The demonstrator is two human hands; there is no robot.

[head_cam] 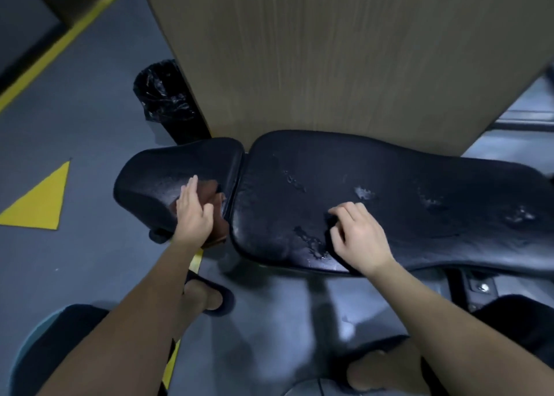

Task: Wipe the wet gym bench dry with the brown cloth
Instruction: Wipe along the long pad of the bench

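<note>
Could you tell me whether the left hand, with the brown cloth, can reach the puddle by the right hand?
Probably yes: the left hand presses the brown cloth on the seat pad, with only the pad gap between it and the puddle.

- Matte grey floor (90,101) fills the lower and left parts of the view, under dim, cool light.
- A painted yellow stripe (60,44) runs diagonally across the upper left corner.
- A solid yellow triangle marking (39,203) lies on the floor at the left.
- A tall tan wood-grain panel (344,50) stands upright at the top centre.
- A round bin with a crinkled black plastic liner (163,95) stands just beside the panel's left edge.
</note>
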